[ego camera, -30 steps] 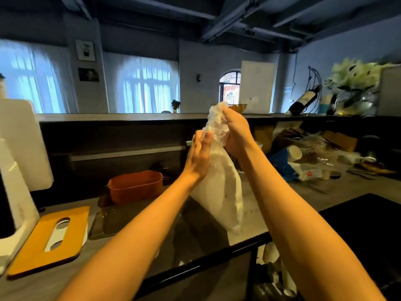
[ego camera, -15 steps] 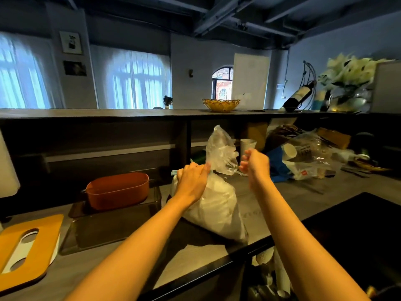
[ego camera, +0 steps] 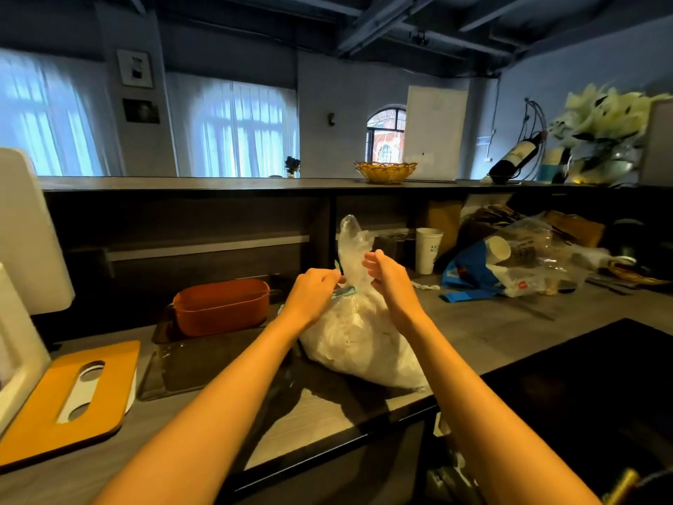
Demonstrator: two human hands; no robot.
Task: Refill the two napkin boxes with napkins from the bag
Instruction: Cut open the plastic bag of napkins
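The clear plastic bag (ego camera: 358, 337), packed with white napkins, sits on the grey counter (ego camera: 484, 333) near its front edge, its twisted neck standing upright. The left hand (ego camera: 314, 295) is curled at the base of that neck, its fingertips pinching a pale teal tie (ego camera: 344, 292) that circles the plastic there. The right hand (ego camera: 388, 282) is on the other side of the neck, fingers bent around the gathered plastic and grasping it just above the tie.

To the left of the bag, a dark transparent tray (ego camera: 204, 366) lies flat on the counter, and behind it stands a reddish-brown napkin box (ego camera: 222, 308) with its top uncovered. Further left of the bag, an orange lid (ego camera: 69, 399) with an elongated dispensing slot covers a white box, white showing through the slot.

Behind and to the right of the bag stands a white paper cup (ego camera: 428, 249), and beyond that lies a heap of blue and clear plastic packaging (ego camera: 510, 264).
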